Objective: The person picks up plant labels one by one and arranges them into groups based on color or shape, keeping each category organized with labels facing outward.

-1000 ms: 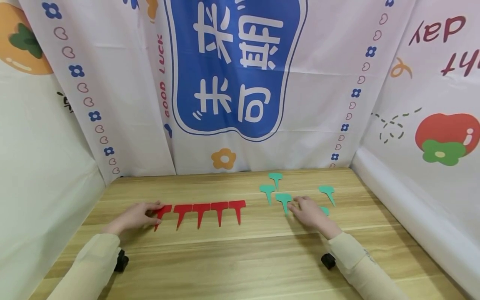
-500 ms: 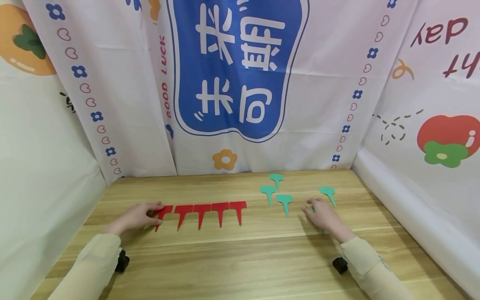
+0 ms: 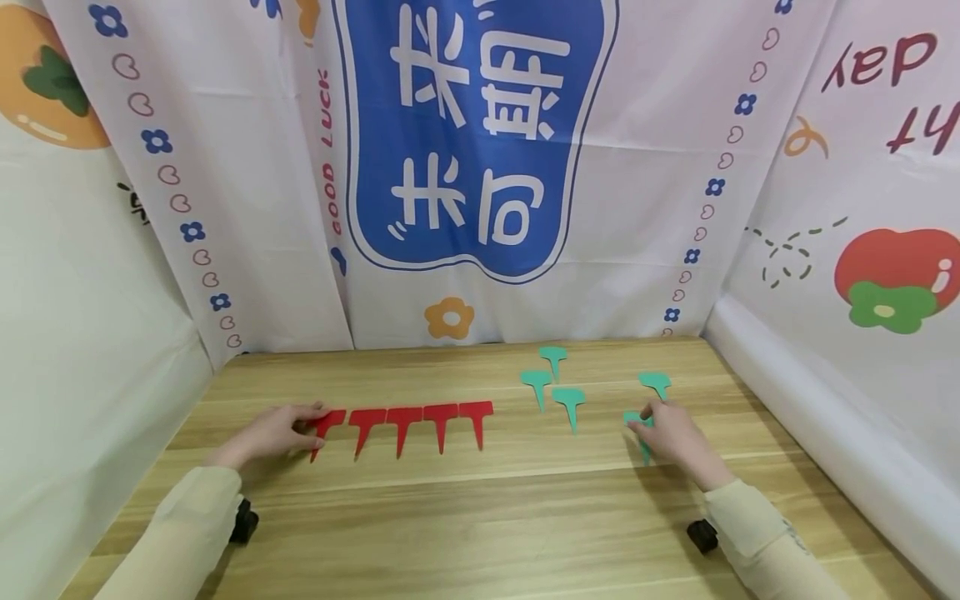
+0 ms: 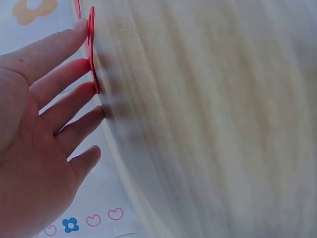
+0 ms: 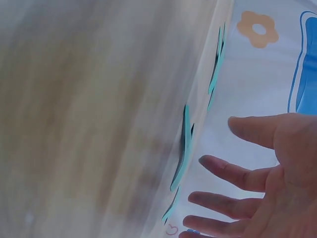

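Note:
Several red T-shaped plant labels (image 3: 405, 421) lie in a row on the wooden table. My left hand (image 3: 270, 433) rests at the leftmost red label (image 3: 327, 423), partly covering it; in the left wrist view its thumb and straight fingertips touch that label (image 4: 92, 54). Over the right side, my right hand (image 3: 678, 437) partly hides a green T-shaped plant label (image 3: 637, 418) beneath it. In the right wrist view the right hand (image 5: 277, 178) has its fingers spread, apart from the green labels (image 5: 184, 148). Another green label (image 3: 655, 382) lies just beyond that hand.
A loose group of 3 green labels lies right of the red row, the nearest one (image 3: 569, 400) pointing toward me. A printed white cloth (image 3: 450, 283) hangs at the table's back edge. White walls (image 3: 817, 433) flank both sides.
My right hand has moved to the right, away from the group of green labels to the one at right. My left hand and the labels have stayed in place.

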The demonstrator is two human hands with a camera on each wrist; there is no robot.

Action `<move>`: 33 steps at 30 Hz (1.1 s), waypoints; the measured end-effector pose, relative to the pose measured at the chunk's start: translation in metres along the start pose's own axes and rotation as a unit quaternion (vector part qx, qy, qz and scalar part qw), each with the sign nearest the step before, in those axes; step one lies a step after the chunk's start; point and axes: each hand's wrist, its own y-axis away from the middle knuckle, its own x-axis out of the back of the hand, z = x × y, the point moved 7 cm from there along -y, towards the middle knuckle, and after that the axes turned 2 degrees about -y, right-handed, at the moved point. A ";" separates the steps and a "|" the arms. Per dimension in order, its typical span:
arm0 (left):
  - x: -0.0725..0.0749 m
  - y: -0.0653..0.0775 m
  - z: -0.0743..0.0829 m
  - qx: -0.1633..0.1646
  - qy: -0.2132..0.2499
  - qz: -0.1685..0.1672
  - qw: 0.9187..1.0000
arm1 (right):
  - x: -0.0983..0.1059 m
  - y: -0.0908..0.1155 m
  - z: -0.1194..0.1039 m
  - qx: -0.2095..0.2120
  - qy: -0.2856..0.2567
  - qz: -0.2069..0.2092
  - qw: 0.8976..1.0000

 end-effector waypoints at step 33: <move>0.000 0.000 0.000 -0.008 0.000 0.001 1.000 | 0.003 0.006 0.012 -0.103 0.083 -0.027 0.991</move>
